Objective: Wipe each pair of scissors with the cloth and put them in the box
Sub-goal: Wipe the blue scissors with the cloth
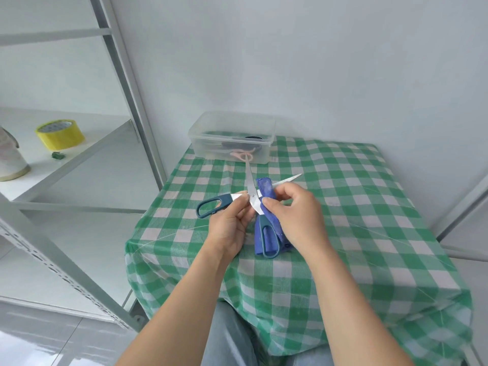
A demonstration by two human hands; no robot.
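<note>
- Left hand (229, 228): fingers pinched on teal scissors (250, 187) near pivot, blades splayed.
- Right hand (294, 215): fingers clamped on blue cloth (266, 186) around one blade.
- Clear box (204, 142) behind.

The box (208, 149) stood at the far edge of the table (343, 207), against the wall (290, 62). Before it, over the table's middle, the scissors (252, 196) were held with the cloth (265, 187) around one blade. To the left, a tape roll (60, 134) lay on a shelf (87, 154).
</note>
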